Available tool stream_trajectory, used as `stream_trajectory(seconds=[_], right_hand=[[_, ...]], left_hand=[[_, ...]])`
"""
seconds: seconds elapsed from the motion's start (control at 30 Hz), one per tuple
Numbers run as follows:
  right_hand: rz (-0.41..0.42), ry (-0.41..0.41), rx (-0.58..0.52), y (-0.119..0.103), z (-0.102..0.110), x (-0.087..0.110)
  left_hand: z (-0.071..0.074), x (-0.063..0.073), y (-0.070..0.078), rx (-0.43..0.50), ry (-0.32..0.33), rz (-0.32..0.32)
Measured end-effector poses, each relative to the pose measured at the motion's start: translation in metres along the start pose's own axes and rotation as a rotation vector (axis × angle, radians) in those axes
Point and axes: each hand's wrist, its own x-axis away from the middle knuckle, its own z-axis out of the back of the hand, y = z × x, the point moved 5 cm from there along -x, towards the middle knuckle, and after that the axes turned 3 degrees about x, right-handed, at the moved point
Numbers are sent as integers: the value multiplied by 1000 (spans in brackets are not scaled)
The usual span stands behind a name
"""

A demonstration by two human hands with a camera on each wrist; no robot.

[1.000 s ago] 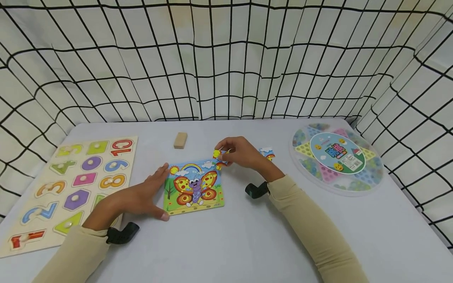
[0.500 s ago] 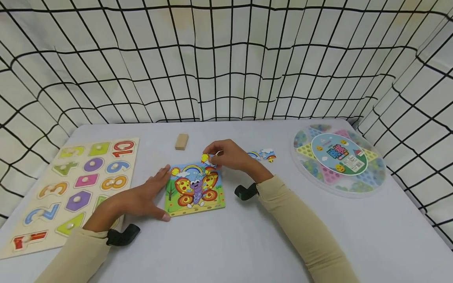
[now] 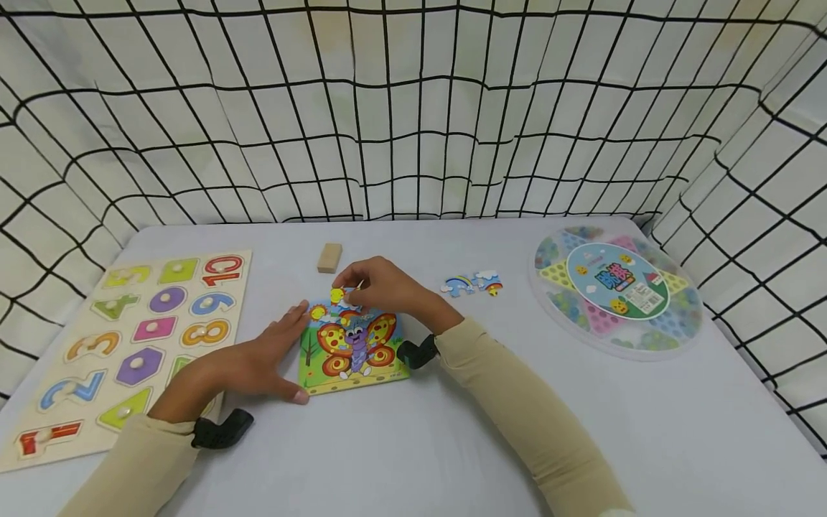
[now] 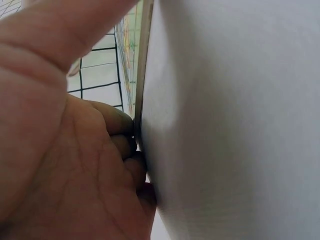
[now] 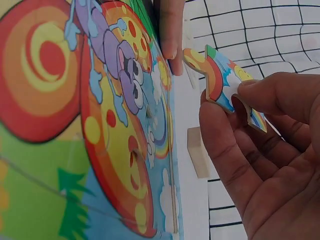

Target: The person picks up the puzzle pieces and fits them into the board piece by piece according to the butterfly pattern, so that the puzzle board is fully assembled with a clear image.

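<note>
A butterfly puzzle board (image 3: 352, 359) lies flat on the white table. My left hand (image 3: 258, 366) rests at its left side, fingers spread along the edge and thumb by the near left corner. In the left wrist view, the fingertips (image 4: 137, 162) touch the board's edge and the table. Over the board's far edge, my right hand (image 3: 388, 287) pinches a jigsaw piece (image 5: 222, 80) between thumb and fingers. That piece shows a sun, sky and part of an orange wing, and in the right wrist view it is held above the board, apart from it.
Two more jigsaw pieces with rainbows (image 3: 460, 285) lie right of the board. A small wooden block (image 3: 329, 257) sits behind it. On the left is a number-and-shape peg board (image 3: 194, 269); on the right, a round clear case (image 3: 607, 341). Black netting over white cloth surrounds the table.
My right hand has moved left with the jigsaw piece, from the board's far right corner to above its far edge, uncovering the rainbow pieces. The left hand has stayed in place.
</note>
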Motion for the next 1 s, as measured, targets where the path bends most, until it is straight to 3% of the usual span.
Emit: stream_trajectory(seconds=[0.3, 0.53, 0.83, 1.0], right_hand=[[-2, -36, 59, -9, -12, -15], [-39, -108, 114, -11, -26, -15], [-22, -78, 190, -11, -31, -19], [-27, 4, 259, -9, -28, -20]], left_hand=[[2, -2, 0, -23, 15, -32], [1, -1, -1, 0, 13, -8], [1, -2, -3, -7, 15, 1], [0, -2, -4, 8, 17, -14]])
